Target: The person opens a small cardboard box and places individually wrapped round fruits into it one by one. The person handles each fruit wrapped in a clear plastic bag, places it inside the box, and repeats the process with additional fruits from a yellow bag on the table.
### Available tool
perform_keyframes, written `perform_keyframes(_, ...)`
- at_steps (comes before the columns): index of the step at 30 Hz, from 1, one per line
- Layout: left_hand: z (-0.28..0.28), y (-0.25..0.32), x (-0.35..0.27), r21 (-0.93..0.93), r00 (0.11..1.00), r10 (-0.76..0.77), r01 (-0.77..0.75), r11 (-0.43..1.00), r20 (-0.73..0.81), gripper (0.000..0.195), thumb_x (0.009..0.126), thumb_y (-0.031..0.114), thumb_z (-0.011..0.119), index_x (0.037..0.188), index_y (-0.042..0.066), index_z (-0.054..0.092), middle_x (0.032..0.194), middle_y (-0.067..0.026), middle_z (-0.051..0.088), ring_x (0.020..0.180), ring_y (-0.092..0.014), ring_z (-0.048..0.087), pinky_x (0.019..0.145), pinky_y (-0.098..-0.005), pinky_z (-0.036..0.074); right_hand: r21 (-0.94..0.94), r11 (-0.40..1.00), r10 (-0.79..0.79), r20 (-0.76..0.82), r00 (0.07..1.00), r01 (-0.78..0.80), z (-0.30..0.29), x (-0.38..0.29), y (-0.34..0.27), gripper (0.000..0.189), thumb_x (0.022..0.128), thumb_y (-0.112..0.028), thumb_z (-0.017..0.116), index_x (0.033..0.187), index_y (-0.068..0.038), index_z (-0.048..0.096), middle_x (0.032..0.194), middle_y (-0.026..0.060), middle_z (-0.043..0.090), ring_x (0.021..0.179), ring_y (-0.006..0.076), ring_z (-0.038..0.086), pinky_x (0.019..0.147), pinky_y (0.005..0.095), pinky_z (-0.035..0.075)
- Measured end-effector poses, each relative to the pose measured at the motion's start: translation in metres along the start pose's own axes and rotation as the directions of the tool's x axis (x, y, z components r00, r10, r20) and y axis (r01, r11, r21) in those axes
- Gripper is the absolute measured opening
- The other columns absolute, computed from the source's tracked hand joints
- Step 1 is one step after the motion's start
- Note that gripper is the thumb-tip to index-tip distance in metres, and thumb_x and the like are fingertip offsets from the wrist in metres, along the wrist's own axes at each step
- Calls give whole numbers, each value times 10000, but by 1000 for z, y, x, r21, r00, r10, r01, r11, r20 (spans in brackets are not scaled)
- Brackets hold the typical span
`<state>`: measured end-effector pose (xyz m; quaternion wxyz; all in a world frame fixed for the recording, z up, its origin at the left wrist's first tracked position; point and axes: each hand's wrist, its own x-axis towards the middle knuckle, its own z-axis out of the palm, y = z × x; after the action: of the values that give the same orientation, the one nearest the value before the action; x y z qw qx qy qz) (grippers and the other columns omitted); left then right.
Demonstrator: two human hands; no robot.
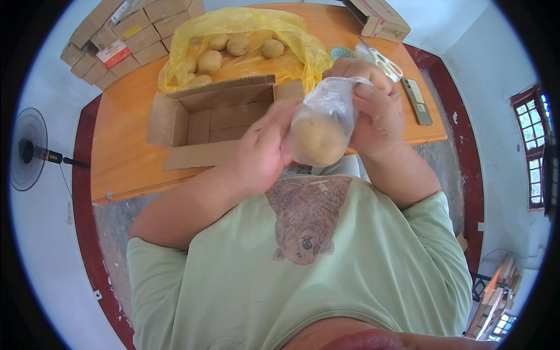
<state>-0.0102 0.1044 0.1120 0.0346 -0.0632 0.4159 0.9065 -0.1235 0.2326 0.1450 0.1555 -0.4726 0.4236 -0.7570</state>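
Note:
In front of my chest I hold a clear plastic bag (333,97) with one round, tan potato (320,138) inside. My left hand (267,146) supports the bag's left side at the potato. My right hand (378,105) pinches the gathered upper part of the bag. Just beyond my left hand stands an open cardboard box (183,124), its flaps folded out and its visible inside bare. Behind it a yellow plastic bag (245,22) lies spread open, with several loose potatoes (238,45) in it.
On the wooden table (127,144), a roll of tape (343,53), white-handled scissors (385,63) and a phone (416,101) lie to the right. Stacked small cartons (135,33) stand back left, another carton (385,19) back right. A fan (28,148) is at the left.

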Motion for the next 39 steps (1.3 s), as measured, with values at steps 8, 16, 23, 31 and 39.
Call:
perform_keyframes(8, -21, -3, 1, -283, 920, -137, 251, 926, 368, 680, 968, 627, 273, 1325, 79, 459, 1139, -107, 627, 902, -272, 661, 694, -345, 558, -263, 960, -76, 74, 994, 93, 16, -2, 3, 121, 934, -45, 502, 827, -21, 553, 778, 28, 546, 696, 79, 472, 616, 242, 392)
perform_keyframes(16, -31, 10, 2, -363, 967, -64, 154, 919, 248, 642, 980, 585, 320, 1279, 43, 491, 1013, -118, 653, 795, -263, 669, 621, -325, 559, -538, 737, -331, 238, 913, 408, -2, 14, -42, 173, 925, -119, 534, 1027, 18, 559, 1023, 145, 566, 903, 208, 552, 823, 331, 442)
perform_keyframes(23, -30, 9, 4, -239, 966, -152, 202, 950, 210, 591, 990, 557, 335, 1204, 41, 528, 995, -115, 654, 768, -225, 668, 576, -279, 559, -650, -68, 234, 727, 645, 757, 17, 22, -38, 599, 717, -166, 672, 1279, -37, 507, 1120, 138, 565, 793, 230, 599, 663, 345, 511)
perform_keyframes(31, -21, 11, -1, 127, 996, -82, 79, 989, 17, 494, 1005, 487, 377, 1218, 59, 501, 1027, -82, 640, 845, -175, 647, 604, -295, 541, -747, -246, 515, 439, 736, 618, 10, 6, -39, 246, 717, -157, 642, 933, -42, 617, 648, 46, 582, 513, 189, 607, 388, 328, 412)
perform_keyframes(39, -34, 9, 1, 611, 956, 103, -255, 749, 273, 569, 900, 384, 668, 1291, 25, 465, 1147, -59, 576, 1023, -119, 557, 882, -287, 476, -881, 291, 795, 440, 418, 373, -13, 27, -49, 141, 795, -177, 639, 725, -56, 646, 639, 89, 606, 588, 233, 606, 531, 327, 455)
